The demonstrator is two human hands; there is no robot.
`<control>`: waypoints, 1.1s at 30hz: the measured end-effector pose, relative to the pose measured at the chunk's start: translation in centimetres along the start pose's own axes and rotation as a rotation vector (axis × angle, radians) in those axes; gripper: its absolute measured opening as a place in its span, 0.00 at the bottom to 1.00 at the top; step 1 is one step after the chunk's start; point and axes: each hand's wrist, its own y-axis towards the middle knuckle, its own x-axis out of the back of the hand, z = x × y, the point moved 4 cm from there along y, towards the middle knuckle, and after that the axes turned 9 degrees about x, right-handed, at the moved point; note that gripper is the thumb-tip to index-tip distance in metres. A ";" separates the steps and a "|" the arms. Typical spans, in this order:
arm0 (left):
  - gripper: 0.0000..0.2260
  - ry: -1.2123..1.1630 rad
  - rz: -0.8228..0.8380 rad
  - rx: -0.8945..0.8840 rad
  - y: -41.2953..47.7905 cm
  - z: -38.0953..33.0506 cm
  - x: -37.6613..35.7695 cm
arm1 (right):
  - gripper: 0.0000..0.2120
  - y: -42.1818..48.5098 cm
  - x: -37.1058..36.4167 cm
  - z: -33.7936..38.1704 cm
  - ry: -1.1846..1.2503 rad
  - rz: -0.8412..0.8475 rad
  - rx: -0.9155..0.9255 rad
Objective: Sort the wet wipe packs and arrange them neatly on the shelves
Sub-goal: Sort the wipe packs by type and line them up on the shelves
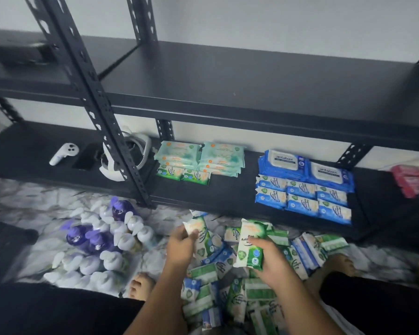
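Marbled floor (22, 197) (black shelving (228, 197) behind)

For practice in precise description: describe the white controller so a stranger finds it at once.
Find the black shelving unit and its lowest shelf. Left of the front upright, away from the wipe packs, lies the white controller: the only slim stick with a round, dark-dotted head.

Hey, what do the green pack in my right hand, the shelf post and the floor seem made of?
The green pack in the right hand looks like soft plastic film: shiny, crinkled at the top. The shelf post is likely metal, painted matte black, with punched slots. The floor looks like polished marble or marble-pattern tile, grey-veined; cannot tell which.
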 end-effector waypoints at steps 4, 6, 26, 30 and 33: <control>0.23 -0.031 0.188 0.063 -1.3 -0.2 -1.0 | 0.26 -0.2 0.0 1.3 -0.044 -0.032 0.165; 0.22 -0.105 0.274 0.106 -1.9 -0.5 -1.3 | 0.22 -0.3 -0.2 1.4 -0.035 -0.057 0.204; 0.09 0.055 -0.091 -0.103 4.8 -7.5 -1.1 | 0.11 7.4 -3.0 4.4 -0.055 -0.482 0.310; 0.16 0.117 -0.156 -0.126 10.3 -9.9 -1.7 | 0.10 11.4 -4.3 5.4 -0.186 -0.513 0.308; 0.25 0.143 -0.198 -0.111 15.5 -12.0 -2.2 | 0.08 15.5 -5.6 6.2 -0.217 -0.479 0.294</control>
